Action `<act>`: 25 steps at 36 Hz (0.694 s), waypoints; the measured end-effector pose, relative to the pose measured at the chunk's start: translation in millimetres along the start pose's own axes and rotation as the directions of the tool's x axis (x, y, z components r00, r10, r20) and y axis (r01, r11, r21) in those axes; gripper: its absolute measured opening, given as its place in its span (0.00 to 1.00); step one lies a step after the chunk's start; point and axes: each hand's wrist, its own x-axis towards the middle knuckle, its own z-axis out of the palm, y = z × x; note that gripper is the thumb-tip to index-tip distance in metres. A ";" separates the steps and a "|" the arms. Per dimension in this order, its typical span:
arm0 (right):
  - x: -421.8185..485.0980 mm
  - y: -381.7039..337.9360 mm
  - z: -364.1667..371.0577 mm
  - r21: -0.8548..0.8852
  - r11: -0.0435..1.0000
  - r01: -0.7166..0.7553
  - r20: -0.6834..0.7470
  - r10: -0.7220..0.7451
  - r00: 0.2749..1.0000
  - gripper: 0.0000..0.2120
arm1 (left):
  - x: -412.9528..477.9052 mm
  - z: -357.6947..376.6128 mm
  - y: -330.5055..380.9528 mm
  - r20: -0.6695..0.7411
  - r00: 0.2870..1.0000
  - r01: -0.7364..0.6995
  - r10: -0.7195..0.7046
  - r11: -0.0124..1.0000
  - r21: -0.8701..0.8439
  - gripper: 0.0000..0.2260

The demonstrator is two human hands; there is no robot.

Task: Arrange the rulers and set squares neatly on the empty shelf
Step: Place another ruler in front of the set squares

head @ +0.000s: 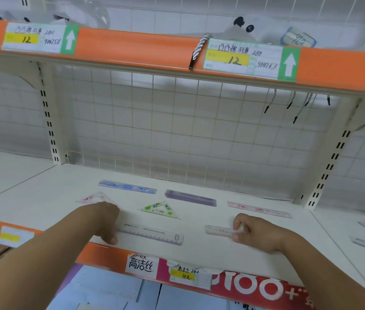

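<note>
On the smooth white shelf (199, 249), the left hand (107, 222) pressed down on the end of a clear flat ruler (152, 235) while the right hand (257, 233) pinched a short pinkish ruler (219, 230). Behind lay a green set square (160, 209), a pink set square (96, 198), and blue (128, 186), purple (190, 198) and pink (259, 209) rulers before a wire grid (177, 130). The orange upper edge's price tags (242, 59) read 12.

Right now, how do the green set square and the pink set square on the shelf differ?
The green set square lies fully in view with no hand on it; the pink set square is partly hidden by the left hand. The green set square sits mid-shelf, the pink set square to its left. Both are translucent triangles lying flat on the white shelf.
</note>
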 end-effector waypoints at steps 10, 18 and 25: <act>23.0 39.3 -15.2 0.063 0.998 0.016 -0.210 -0.003 0.978 0.09 | 4.2 1.6 5.4 -0.002 1.000 0.025 -0.025 0.999 0.033 0.23; 39.1 63.5 -20.8 -0.031 0.989 -0.146 -0.339 0.127 0.932 0.09 | 9.0 4.9 4.9 -0.003 0.999 0.044 -0.044 0.998 0.054 0.23; 48.9 69.6 -18.4 -0.048 0.973 -0.225 -0.430 0.183 0.884 0.03 | 12.3 7.0 2.7 -0.006 0.999 0.042 -0.041 0.997 0.068 0.23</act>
